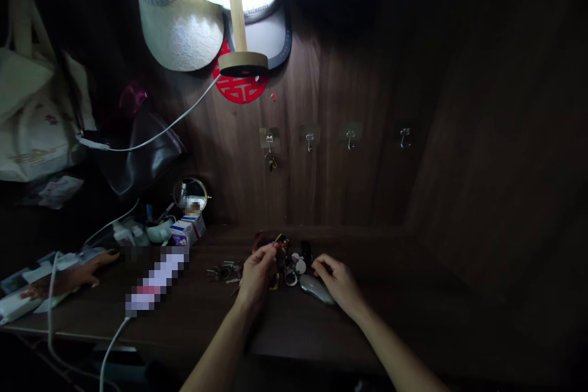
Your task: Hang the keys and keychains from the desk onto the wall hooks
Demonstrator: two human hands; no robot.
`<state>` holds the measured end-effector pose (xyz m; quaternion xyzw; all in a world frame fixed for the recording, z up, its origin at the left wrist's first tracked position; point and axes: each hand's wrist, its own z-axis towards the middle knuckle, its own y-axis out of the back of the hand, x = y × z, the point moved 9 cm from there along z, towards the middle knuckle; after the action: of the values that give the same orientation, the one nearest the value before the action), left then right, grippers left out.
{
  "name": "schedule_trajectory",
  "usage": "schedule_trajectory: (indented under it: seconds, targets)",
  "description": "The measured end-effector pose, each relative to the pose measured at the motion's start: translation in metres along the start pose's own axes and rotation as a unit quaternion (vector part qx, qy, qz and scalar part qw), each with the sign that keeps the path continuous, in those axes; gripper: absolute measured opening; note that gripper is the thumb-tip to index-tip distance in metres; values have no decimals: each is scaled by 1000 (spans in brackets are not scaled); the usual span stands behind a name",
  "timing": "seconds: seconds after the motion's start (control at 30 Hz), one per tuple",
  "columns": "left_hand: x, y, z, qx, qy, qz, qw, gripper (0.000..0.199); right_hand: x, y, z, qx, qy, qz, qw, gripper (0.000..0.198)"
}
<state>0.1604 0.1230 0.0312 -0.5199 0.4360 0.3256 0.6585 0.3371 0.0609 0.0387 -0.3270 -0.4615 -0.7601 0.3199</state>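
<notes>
Beside the left hand [258, 266], keys [228, 269] seemed best handled singly. It and the right hand [335, 278] curled inward, contents unclear.

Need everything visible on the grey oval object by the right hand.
The grey oval object is smooth and elongated with rounded ends, its silver-grey surface looking like metal or glossy plastic. It lies on the dark wood-look tabletop, slanting from upper left to lower right in the picture. A metal ring sits by its upper-left end. The right hand is right beside it; whether they touch is unclear. It's too dim and small to make out markings or its exact identity.
</notes>
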Motion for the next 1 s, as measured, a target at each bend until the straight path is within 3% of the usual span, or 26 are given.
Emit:
schedule_trajectory:
  seconds: [0.1, 0.2, 0.53, 1.0]
  targets:
    - [22, -16, -6, 35, 35, -53, 997, 41, 8, 3, -2, -8, 33, -7, 999, 29]
    - [30, -21, -9, 47, 37, -25, 998, 34, 19, 1, -6, 7, 65, -25, 998, 24]
    - [25, -33, -14, 88, -19, 80, 993, 25, 35, -18, -14, 82, 137, -84, 984, 14]
    - [23, -27, -16, 37, -3, 73, 997, 45, 20, -9, -10, 35, 84, -79, 993, 33]
